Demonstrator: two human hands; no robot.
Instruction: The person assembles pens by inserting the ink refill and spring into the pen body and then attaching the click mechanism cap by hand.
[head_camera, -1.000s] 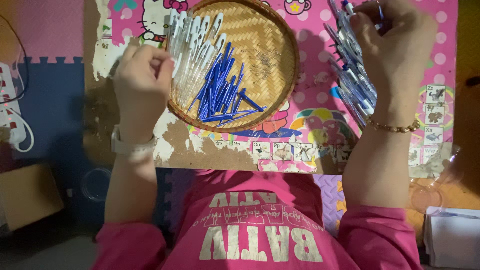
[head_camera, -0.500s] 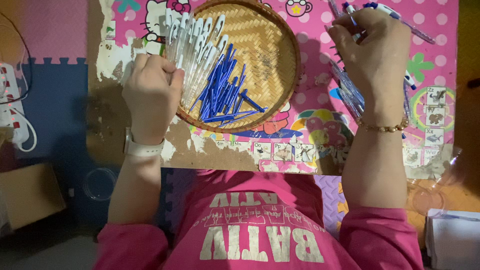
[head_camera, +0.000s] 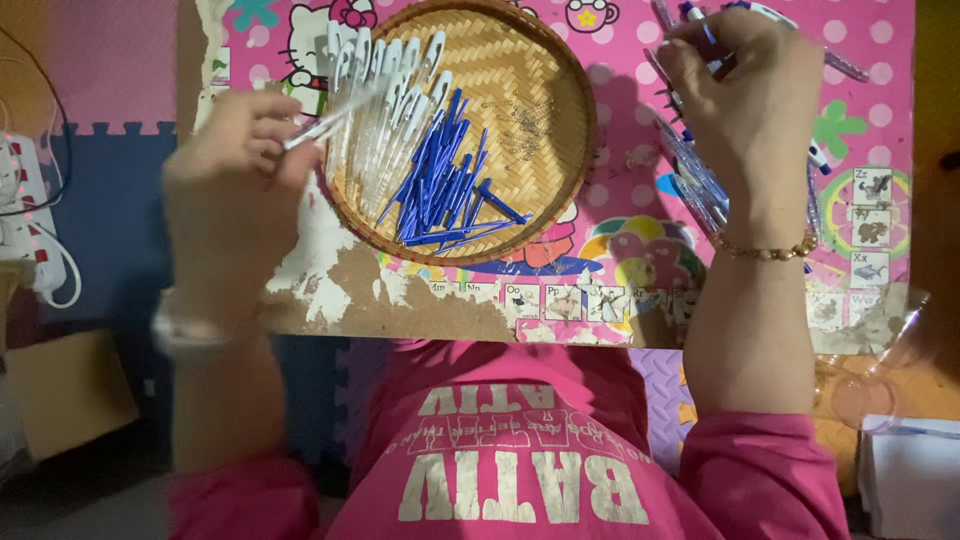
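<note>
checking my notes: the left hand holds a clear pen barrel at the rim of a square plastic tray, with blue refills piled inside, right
Not quite. The head view shows a round woven basket, not a square plastic tray. The rest stands: the left hand holds a clear pen barrel at its rim, and blue refills lie piled inside.

— What's different at the woven basket (head_camera: 540, 120)?

— The left hand (head_camera: 235, 180) has come away from the row of clear pen barrels (head_camera: 385, 100) at the basket's left rim. It now pinches one clear barrel (head_camera: 325, 122), drawn out leftward over that rim.

— And the other hand?

— The right hand (head_camera: 745, 95), right of the basket, has lifted off the finished pens (head_camera: 700, 185) and now grips a blue-capped pen (head_camera: 700, 20) higher up.
</note>
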